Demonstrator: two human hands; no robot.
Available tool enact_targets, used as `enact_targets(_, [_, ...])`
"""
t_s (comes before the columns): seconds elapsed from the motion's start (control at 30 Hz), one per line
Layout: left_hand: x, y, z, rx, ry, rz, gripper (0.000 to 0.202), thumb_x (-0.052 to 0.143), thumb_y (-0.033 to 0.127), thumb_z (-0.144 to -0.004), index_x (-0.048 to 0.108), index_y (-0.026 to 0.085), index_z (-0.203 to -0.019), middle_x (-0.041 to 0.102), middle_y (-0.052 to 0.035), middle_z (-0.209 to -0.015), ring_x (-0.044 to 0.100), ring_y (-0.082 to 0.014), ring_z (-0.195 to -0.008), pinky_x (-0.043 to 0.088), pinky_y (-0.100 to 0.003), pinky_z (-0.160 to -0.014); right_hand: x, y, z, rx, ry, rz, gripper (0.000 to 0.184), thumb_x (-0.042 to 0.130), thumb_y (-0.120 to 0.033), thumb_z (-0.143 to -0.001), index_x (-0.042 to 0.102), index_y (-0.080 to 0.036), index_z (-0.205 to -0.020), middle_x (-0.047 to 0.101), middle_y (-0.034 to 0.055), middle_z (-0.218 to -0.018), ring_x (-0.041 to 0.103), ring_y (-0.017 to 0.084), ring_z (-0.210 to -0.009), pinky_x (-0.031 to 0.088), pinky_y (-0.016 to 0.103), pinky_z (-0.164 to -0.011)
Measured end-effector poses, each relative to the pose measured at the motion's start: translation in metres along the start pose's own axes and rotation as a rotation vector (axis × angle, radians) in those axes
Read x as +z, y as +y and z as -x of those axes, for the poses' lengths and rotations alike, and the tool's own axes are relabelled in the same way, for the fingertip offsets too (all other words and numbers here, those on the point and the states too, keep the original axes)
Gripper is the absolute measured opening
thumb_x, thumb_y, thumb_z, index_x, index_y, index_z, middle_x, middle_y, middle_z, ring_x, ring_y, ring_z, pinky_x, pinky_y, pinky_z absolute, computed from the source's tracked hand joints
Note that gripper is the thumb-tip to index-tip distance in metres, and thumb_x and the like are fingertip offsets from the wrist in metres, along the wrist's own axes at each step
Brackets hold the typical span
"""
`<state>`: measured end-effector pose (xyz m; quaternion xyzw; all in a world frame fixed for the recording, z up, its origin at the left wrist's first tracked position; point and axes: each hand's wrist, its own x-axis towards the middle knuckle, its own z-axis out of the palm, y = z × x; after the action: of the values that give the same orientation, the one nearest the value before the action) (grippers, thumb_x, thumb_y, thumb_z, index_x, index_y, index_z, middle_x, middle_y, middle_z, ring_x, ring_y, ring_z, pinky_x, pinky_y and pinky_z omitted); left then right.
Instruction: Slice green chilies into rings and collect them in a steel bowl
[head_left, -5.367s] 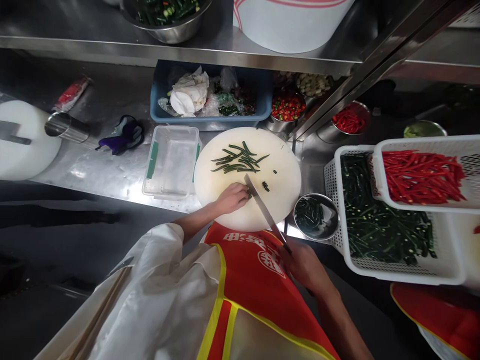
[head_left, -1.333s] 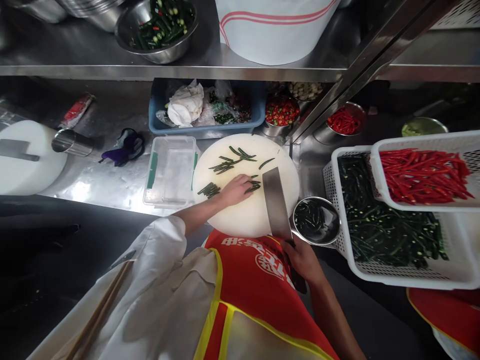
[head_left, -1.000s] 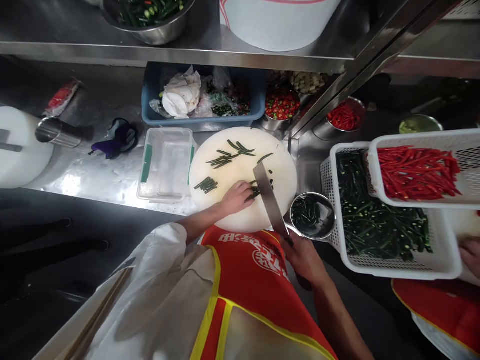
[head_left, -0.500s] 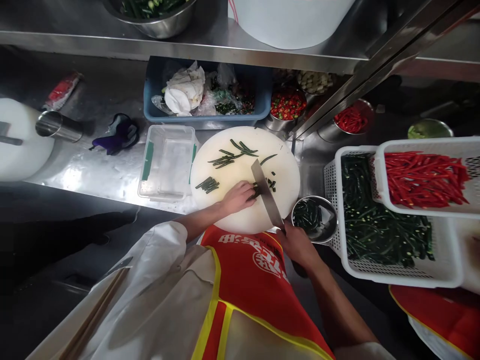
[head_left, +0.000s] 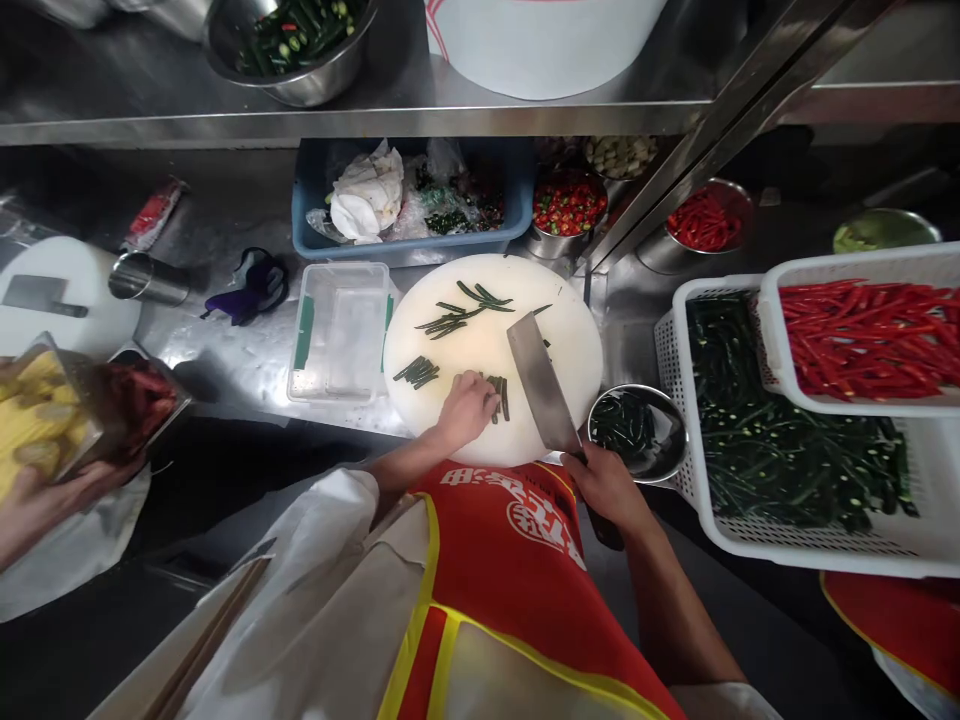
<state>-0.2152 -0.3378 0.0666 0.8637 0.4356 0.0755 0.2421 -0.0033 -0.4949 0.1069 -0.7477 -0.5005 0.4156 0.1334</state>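
Observation:
On the round white cutting board, my left hand rests with curled fingers against a small bundle of dark green chili strips. My right hand grips the handle of a cleaver. Its broad blade lies tilted over the right half of the board, apart from the bundle. Most of what is beneath the blade is hidden. Another short bundle of green strips lies at the board's left, and longer green chilies lie toward the back.
Right of the board stand a metal bowl with green pieces and white baskets of green and red chilies. A clear plastic box and blue bin sit left and behind. A co-worker's hand holds metal trays at far left.
The cleaver has come away from my left hand, its blade showing flatter. My left hand has shifted slightly left, uncovering the strips. A co-worker carrying trays has appeared at left.

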Motion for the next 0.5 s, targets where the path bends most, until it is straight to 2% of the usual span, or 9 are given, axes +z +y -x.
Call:
enact_targets(0.07, [-0.02, -0.005, -0.011, 0.161, -0.187, -0.04, 0.024, 0.047, 0.017, -0.093, 0.069, 0.021, -0.104, 0.059, -0.0082, -0.107, 0.054, -0.0222, -0.104, 0.05, -0.036, -0.093, 0.002, -0.001, 0.0, 0.008, 0.01, 0.002, 0.029, 0.041, -0.04, -0.088, 0.062, -0.02, -0.087, 0.07, 0.0107, -0.083, 0.066, 0.026, -0.082, 0.041, 0.031, -0.071])
enact_targets(0.17, [-0.044, -0.016, -0.038, 0.51, -0.439, -0.15, 0.055, 0.043, 0.002, -0.084, 0.06, 0.03, -0.129, 0.051, -0.0039, -0.142, 0.044, -0.0236, -0.131, 0.044, -0.037, -0.102, 0.004, -0.001, -0.001, 0.02, 0.019, -0.01, 0.028, 0.041, -0.04, -0.087, 0.061, -0.021, -0.086, 0.071, 0.0107, -0.084, 0.066, 0.026, -0.083, 0.041, 0.031, -0.072])
enact_targets(0.27, [-0.05, -0.021, -0.062, 0.728, -0.619, -0.224, 0.072, 0.045, -0.001, -0.077, 0.052, 0.039, -0.137, 0.038, 0.0061, -0.157, 0.03, -0.0234, -0.146, 0.039, -0.042, -0.107, 0.005, 0.0, -0.002, 0.023, 0.033, -0.015, 0.027, 0.04, -0.041, -0.085, 0.059, -0.021, -0.084, 0.07, 0.0105, -0.081, 0.065, 0.025, -0.079, 0.041, 0.031, -0.069])
enact_targets(0.37, [-0.044, -0.018, -0.076, 0.827, -0.66, -0.257, 0.072, 0.047, 0.001, -0.077, 0.054, 0.042, -0.136, 0.041, 0.0081, -0.155, 0.034, -0.0226, -0.145, 0.038, -0.042, -0.107, 0.006, 0.0, -0.003, 0.021, 0.052, -0.013, 0.026, 0.04, -0.043, -0.083, 0.054, -0.023, -0.078, 0.067, 0.0086, -0.073, 0.063, 0.024, -0.071, 0.04, 0.031, -0.066])
enact_targets(0.5, [-0.042, -0.019, -0.08, 0.884, -0.59, -0.28, 0.058, 0.042, 0.008, -0.086, 0.059, 0.041, -0.131, 0.051, 0.005, -0.148, 0.041, -0.0219, -0.138, 0.038, -0.041, -0.105, 0.007, -0.002, -0.002, 0.03, 0.049, -0.046, 0.025, 0.039, -0.045, -0.083, 0.051, -0.023, -0.077, 0.066, 0.0078, -0.073, 0.062, 0.023, -0.069, 0.04, 0.031, -0.065])
